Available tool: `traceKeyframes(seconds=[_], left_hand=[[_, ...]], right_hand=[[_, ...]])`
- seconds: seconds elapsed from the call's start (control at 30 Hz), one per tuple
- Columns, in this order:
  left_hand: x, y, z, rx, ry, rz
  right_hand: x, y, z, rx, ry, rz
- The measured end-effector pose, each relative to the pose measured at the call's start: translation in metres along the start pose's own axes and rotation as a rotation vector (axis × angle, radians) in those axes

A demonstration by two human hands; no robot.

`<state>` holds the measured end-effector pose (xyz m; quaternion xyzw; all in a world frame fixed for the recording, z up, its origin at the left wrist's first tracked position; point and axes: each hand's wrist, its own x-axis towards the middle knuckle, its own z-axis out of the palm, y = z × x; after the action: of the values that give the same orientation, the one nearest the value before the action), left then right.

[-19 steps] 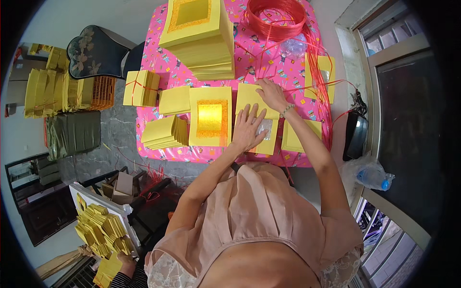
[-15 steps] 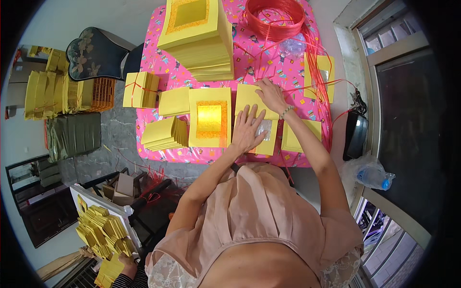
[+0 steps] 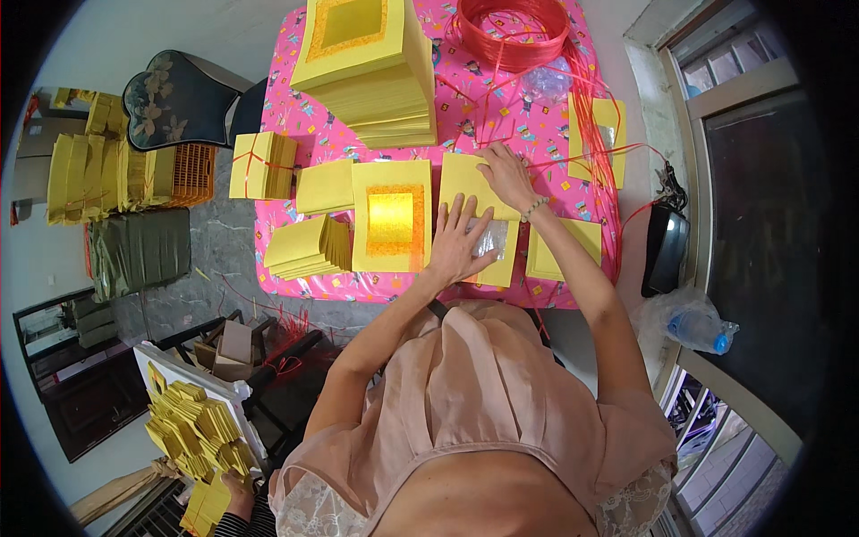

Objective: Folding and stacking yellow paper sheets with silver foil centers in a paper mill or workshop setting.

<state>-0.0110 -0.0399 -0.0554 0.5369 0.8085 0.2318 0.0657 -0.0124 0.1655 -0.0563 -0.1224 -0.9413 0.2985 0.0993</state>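
Note:
A yellow paper sheet, partly folded, lies on the pink patterned table before me. Its near part carries a silvery square. My left hand rests flat across it with fingers spread, overlapping the fold and the silver patch. Farther up, my right hand, wearing a beaded bracelet, presses on the sheet's upper right, its fingers slightly bent and apart. To the left of my left hand is a yellow sheet with an orange border and shiny gold square. A small yellow paper pile lies near my right forearm.
A tall yellow paper stack and a red plastic cord coil stand at the back. A red-tied bundle sits at the left edge. Lower left, another person's hand is at folded yellow papers.

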Motion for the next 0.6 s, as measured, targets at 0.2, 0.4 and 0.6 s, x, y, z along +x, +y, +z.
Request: traceKeyframes(seconds=[0.2,0.4,0.6], left_hand=[[-0.003,-0.004,0.003,0.01,-0.015,0.011],[-0.004,-0.008,0.006,-0.003,-0.043,0.001],[-0.003,-0.007,0.001,-0.021,-0.043,0.009]], right_hand=[[-0.049,-0.017,-0.014,-0.076,0.165,-0.176],[-0.118,-0.023,-0.007,-0.135,-0.022,-0.185],[-0.13,-0.015,-0.005,-0.149,-0.196,-0.165]])
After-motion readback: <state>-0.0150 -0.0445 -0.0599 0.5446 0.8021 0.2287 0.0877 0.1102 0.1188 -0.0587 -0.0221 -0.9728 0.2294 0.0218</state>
